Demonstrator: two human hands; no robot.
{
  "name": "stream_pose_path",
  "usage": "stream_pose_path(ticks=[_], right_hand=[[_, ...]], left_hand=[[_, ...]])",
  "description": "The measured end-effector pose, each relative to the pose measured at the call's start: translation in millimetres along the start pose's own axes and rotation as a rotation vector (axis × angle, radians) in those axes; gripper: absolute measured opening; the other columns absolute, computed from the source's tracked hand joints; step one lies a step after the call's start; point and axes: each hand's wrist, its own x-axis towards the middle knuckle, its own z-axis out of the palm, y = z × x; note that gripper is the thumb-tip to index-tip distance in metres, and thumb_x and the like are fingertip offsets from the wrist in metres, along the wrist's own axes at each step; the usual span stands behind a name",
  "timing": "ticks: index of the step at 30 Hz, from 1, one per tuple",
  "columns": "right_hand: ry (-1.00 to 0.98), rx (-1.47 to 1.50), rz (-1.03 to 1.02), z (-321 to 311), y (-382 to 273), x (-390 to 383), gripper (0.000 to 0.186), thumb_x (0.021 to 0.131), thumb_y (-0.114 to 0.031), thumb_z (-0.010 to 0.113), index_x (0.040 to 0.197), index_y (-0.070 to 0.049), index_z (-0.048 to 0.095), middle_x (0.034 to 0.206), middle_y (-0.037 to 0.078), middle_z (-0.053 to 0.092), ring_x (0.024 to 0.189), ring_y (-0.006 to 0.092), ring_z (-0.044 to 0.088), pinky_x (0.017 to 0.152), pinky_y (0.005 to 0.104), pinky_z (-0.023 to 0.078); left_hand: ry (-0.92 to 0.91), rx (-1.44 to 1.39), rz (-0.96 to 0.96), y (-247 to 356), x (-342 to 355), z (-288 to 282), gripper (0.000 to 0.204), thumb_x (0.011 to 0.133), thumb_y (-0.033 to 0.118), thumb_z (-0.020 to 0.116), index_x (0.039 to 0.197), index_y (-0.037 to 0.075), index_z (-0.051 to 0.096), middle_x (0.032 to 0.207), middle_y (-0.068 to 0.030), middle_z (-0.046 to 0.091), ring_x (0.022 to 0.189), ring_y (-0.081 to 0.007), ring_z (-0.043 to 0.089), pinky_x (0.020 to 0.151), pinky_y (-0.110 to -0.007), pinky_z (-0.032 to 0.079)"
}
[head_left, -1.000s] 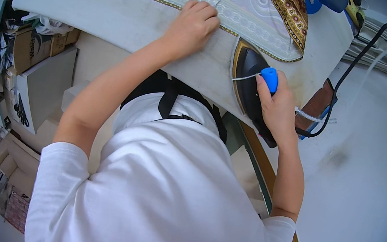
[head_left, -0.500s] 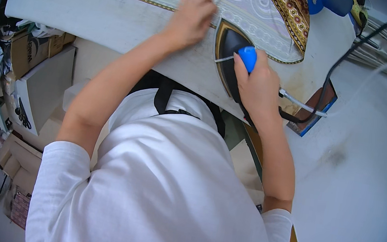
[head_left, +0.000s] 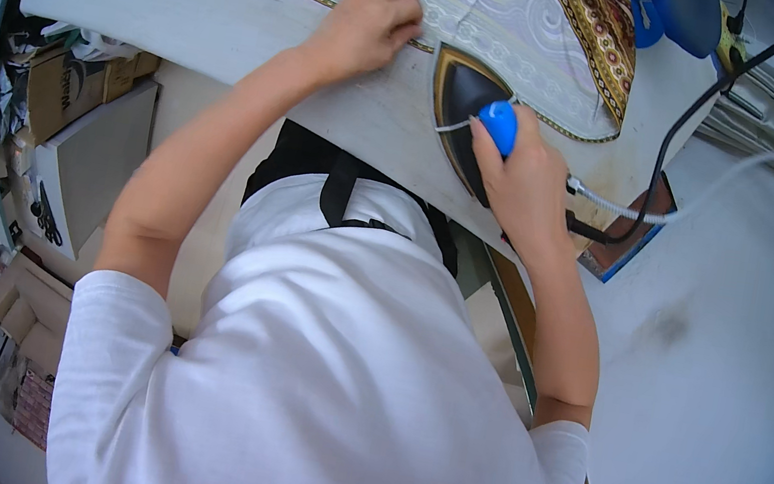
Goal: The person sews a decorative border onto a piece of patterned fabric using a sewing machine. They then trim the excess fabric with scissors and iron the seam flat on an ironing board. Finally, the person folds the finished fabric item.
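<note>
A pale, faintly patterned cloth [head_left: 485, 9] with a trim and a gold-brown ornate corner lies on the white ironing surface [head_left: 171, 5]. My left hand [head_left: 365, 26] is on its near edge, fingers curled closed on the fabric, fingertips partly hidden. My right hand [head_left: 524, 178] grips an electric iron [head_left: 461, 92] by its handle, with the thumb beside a blue part on top. The iron’s tip touches or nearly touches the cloth’s near edge, just right of my left hand. A black cord and a pale hose run rightward from the iron.
Blue objects [head_left: 665, 18] sit at the back right beside pipes or rails [head_left: 749, 127]. A red-brown pad with blue edge [head_left: 635, 241] lies right of the iron. Cardboard boxes [head_left: 67, 90] and a white cabinet [head_left: 99, 171] are below left, with a beige armchair [head_left: 32, 307] further down.
The iron in my right hand has moved left and up toward the cloth edge. My left hand has shifted up and left along that edge, its fingers still curled.
</note>
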Motion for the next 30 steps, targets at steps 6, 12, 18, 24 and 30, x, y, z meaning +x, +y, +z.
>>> stream_pose_path(ticks=[6, 12, 18, 24, 30], right_hand=[[-0.003, -0.076, 0.011, 0.7, -7.3, 3.6, 0.038, 0.096, -0.031, 0.066, 0.102, 0.005, 0.056, 0.074, 0.028, 0.067, 0.069, 0.0472, 0.066, 0.063, 0.0529, 0.053], [-0.002, 0.017, 0.019, -1.7, -5.3, 3.7, 0.038, 0.096, -0.031, 0.066, 0.101, 0.005, 0.056, 0.074, 0.029, 0.066, 0.07, 0.0482, 0.066, 0.063, 0.0528, 0.052], [0.006, -0.029, 0.052, 9.5, -14.9, 4.1, 0.039, 0.096, -0.032, 0.066, 0.102, 0.006, 0.056, 0.073, 0.029, 0.067, 0.069, 0.0475, 0.067, 0.063, 0.0525, 0.053], [0.013, -0.04, 0.087, 10.2, -17.8, -0.2, 0.039, 0.096, -0.033, 0.066, 0.099, 0.004, 0.055, 0.073, 0.028, 0.067, 0.068, 0.0468, 0.067, 0.063, 0.0522, 0.054], [0.033, 0.031, 0.083, 15.1, -17.6, -3.2, 0.04, 0.096, -0.033, 0.066, 0.1, 0.005, 0.055, 0.071, 0.028, 0.066, 0.068, 0.0474, 0.066, 0.062, 0.0526, 0.053]], left_hand=[[-0.072, 0.066, -0.059, 8.7, 2.4, -3.8, 0.019, 0.077, 0.012, 0.079, 0.087, 0.007, 0.063, 0.099, -0.0077, 0.06, 0.099, -0.0304, 0.056, 0.084, -0.042, 0.043], [-0.026, 0.064, -0.056, 6.3, 3.5, 3.1, 0.019, 0.076, 0.011, 0.078, 0.085, 0.007, 0.062, 0.098, -0.0072, 0.058, 0.098, -0.0296, 0.056, 0.084, -0.042, 0.043], [-0.017, 0.056, -0.06, 2.6, 1.6, 5.0, 0.02, 0.075, 0.012, 0.079, 0.085, 0.007, 0.063, 0.098, -0.0072, 0.059, 0.097, -0.0301, 0.056, 0.084, -0.042, 0.043], [-0.031, 0.05, -0.048, 9.9, 4.8, 0.6, 0.021, 0.075, 0.014, 0.08, 0.086, 0.008, 0.063, 0.097, -0.0074, 0.059, 0.096, -0.0305, 0.057, 0.084, -0.043, 0.044], [-0.024, 0.062, -0.058, 4.6, 3.4, 3.4, 0.021, 0.076, 0.013, 0.079, 0.088, 0.008, 0.063, 0.099, -0.0065, 0.059, 0.099, -0.0299, 0.056, 0.085, -0.043, 0.044]])
